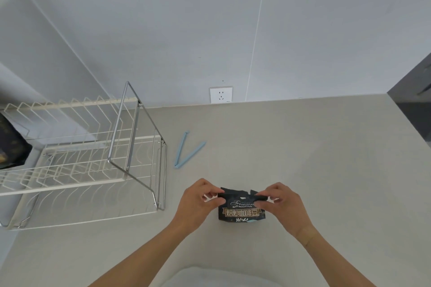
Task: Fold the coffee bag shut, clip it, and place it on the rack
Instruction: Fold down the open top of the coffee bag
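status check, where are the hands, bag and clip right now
Left hand and right hand pinching coffee bag top corners, mid-fold. Blue clip open on counter, untouched. Rack left, path clear.

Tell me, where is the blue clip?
The blue bag clip lies open in a V on the countertop, between the dish rack on its left and the coffee bag nearer the person.

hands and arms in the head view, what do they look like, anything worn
Both arms come up from the bottom edge, bare to the frame edge with no sleeves in view. The left hand and right hand wear no gloves, and no rings, watch or bracelet can be seen. Fingernails look short and unpainted, though they are small in this view.
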Action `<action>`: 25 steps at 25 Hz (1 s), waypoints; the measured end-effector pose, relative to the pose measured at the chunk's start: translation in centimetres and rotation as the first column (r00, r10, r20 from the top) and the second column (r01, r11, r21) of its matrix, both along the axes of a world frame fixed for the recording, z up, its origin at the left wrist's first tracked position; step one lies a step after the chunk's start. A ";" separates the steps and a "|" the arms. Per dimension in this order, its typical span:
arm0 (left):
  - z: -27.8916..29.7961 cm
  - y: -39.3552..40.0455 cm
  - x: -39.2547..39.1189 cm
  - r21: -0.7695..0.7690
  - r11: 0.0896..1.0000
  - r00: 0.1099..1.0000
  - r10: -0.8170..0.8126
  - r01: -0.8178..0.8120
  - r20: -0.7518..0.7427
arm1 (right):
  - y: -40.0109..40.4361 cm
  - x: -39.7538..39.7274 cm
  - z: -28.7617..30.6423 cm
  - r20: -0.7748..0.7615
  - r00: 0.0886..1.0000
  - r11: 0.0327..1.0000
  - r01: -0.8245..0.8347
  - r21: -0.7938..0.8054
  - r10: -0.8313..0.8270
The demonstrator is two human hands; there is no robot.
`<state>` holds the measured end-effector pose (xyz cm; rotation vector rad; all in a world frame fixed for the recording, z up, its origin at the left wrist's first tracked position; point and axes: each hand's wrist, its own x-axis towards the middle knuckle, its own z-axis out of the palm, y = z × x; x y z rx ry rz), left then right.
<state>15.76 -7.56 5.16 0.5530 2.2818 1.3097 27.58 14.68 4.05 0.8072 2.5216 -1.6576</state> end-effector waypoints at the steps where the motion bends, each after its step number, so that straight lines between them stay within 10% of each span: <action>1: 0.0 0.0 0.1 -0.011 1.000 1.000 -0.022 0.022 0.007 | -0.2 0.2 0.0 0.012 1.000 1.000 -0.014 0.007 0.014; 19: 0.7 -3.8 1.6 -0.021 1.000 1.000 -0.001 0.000 -0.006 | -4.3 0.8 1.4 -0.009 0.985 0.970 -0.166 0.175 0.170; 25: 1.4 -2.3 1.7 -0.155 0.974 0.914 -0.211 0.166 -0.346 | -6.0 -0.6 2.2 -0.104 0.957 0.895 -0.212 0.391 0.272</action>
